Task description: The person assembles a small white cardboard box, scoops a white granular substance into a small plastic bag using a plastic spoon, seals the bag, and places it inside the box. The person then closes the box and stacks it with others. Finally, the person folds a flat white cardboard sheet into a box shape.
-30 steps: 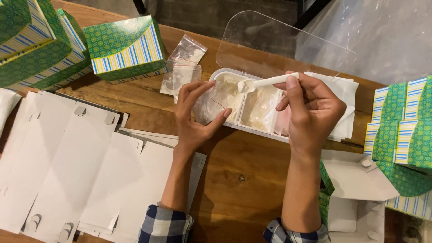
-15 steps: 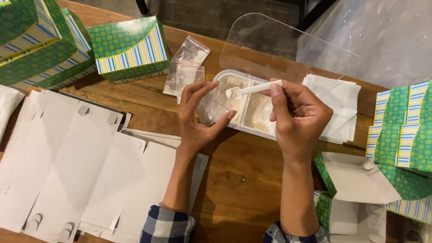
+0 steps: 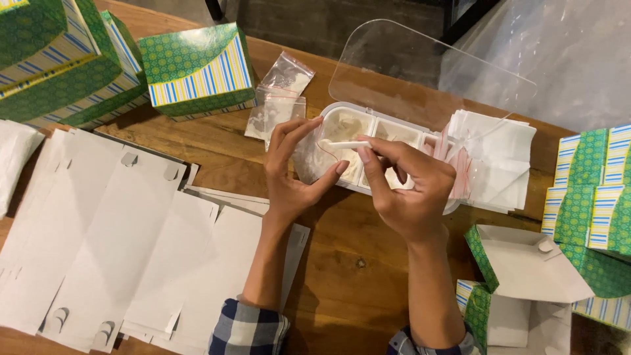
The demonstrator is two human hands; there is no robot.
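Pinching a thin white spoon [image 3: 348, 144], right hand [image 3: 407, 190], left hand [image 3: 296, 171] gripping a seemingly clear crinkly bag [image 3: 309, 158]

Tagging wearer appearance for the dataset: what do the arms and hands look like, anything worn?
Two bare hands, left hand and right hand, no gloves, rings or watch visible. Forearms bare; sleeves pushed up near the elbows, checked in dark blue and white.

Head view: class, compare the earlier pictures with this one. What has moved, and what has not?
The right hand has carried the white spoon leftward, from over the tray to the small clear bag held in the left hand. Both grips are unchanged. The tray, green boxes and flat cardboard sheets stayed put.
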